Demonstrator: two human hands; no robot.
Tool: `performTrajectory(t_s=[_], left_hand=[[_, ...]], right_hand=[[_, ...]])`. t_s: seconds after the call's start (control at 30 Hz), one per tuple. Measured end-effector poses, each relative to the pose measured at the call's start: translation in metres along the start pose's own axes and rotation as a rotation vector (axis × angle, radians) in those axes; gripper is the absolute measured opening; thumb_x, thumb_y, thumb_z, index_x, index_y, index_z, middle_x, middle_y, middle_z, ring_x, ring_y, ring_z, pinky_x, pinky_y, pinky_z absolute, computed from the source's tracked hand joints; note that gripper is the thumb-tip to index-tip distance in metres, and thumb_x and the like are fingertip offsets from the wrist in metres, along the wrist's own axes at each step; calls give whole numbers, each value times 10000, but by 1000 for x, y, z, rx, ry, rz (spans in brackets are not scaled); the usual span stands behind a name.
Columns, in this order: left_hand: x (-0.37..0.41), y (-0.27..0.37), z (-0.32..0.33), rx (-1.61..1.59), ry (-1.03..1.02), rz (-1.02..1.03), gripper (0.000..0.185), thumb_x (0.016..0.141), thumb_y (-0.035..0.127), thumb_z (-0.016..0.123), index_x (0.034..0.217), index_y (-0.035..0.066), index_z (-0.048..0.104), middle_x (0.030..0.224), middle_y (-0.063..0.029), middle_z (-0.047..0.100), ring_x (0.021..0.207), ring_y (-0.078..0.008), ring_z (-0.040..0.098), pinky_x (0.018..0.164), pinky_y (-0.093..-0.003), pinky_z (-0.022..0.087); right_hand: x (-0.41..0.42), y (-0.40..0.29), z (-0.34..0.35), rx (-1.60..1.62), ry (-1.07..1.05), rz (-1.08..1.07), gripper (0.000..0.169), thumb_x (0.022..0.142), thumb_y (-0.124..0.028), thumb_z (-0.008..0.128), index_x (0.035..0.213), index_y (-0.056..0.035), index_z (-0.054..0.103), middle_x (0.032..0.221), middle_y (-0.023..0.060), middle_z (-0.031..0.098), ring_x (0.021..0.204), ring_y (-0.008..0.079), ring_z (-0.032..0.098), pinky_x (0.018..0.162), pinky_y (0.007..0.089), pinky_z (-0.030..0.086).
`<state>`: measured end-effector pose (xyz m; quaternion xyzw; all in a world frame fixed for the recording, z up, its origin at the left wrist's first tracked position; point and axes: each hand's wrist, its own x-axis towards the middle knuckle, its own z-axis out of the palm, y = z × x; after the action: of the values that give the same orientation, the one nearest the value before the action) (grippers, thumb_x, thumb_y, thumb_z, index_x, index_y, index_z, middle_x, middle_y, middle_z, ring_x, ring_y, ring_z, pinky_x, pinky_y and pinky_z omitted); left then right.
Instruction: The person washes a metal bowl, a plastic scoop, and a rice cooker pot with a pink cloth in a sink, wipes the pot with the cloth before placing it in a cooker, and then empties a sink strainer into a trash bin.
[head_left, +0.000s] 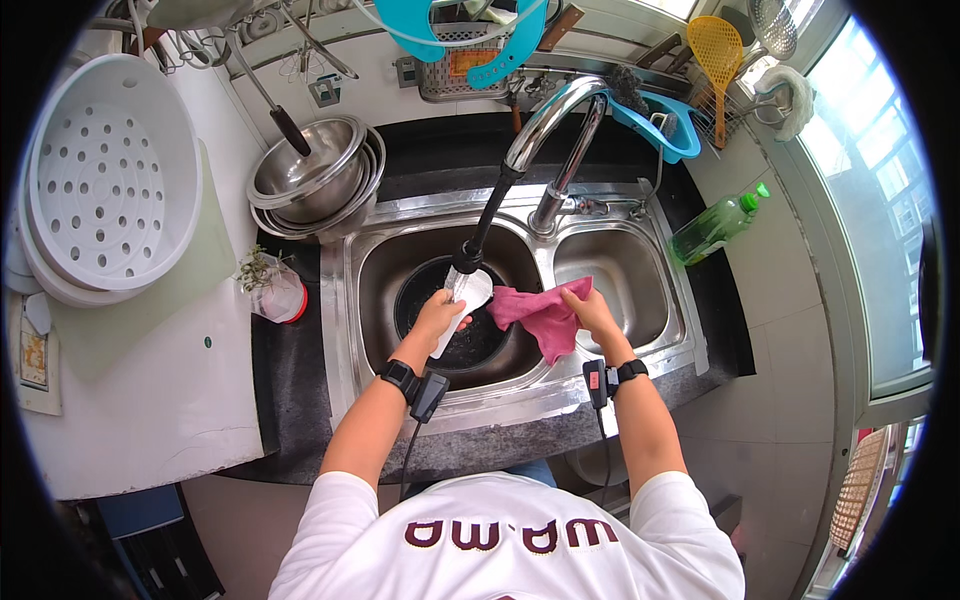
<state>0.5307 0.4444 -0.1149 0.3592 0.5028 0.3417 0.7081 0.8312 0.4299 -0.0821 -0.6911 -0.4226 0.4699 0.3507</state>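
My left hand (437, 319) holds a white utensil (472, 291), which looks like a rice paddle, under the spray head (467, 257) of the chrome faucet (559, 124). Water seems to run onto it. Below lies a black round pan or basin (480, 349) with some water in it, inside the larger left bowl of the stainless steel sink (379, 292). In my right hand (592, 315) a pink cloth (540, 311) is pinched at one corner; it hangs over the divider between the two sink bowls, close to the white utensil.
Nested metal bowls (319, 176) and a glass jar with a plant (277, 292) stand left of the sink. A white perforated steamer basket (112, 172) is further left. Right of the sink stands a green bottle (712, 229); a blue basin (667, 131) sits behind the faucet.
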Motion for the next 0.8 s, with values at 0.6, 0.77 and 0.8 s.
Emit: performTrajectory(t_s=[0.6,0.77,0.8], left_hand=[[-14,7,-34,262,66,44,241,847,94,619,1063,5,561,943,-59,630,847,-119,577,748,-261,445],[-23,3,-37,434,81,175,369,865,131,615,1194,4,508,1072,-80,616,987,-146,574,853,-275,435],[-25,2,-29,359,73,225,447,841,140,636,1232,6,465,1138,-115,595,1050,-189,570,896,-303,424]], right_hand=[[-10,-50,168,-233,-315,-477,255,866,-175,583,1033,17,574,956,201,632,900,260,619,785,342,467],[-18,-70,179,-471,-99,-447,291,882,-212,490,831,49,609,772,279,599,770,402,612,679,450,477],[-17,-70,175,-479,-46,-434,295,880,-206,476,816,52,605,766,285,591,765,418,602,671,471,471]])
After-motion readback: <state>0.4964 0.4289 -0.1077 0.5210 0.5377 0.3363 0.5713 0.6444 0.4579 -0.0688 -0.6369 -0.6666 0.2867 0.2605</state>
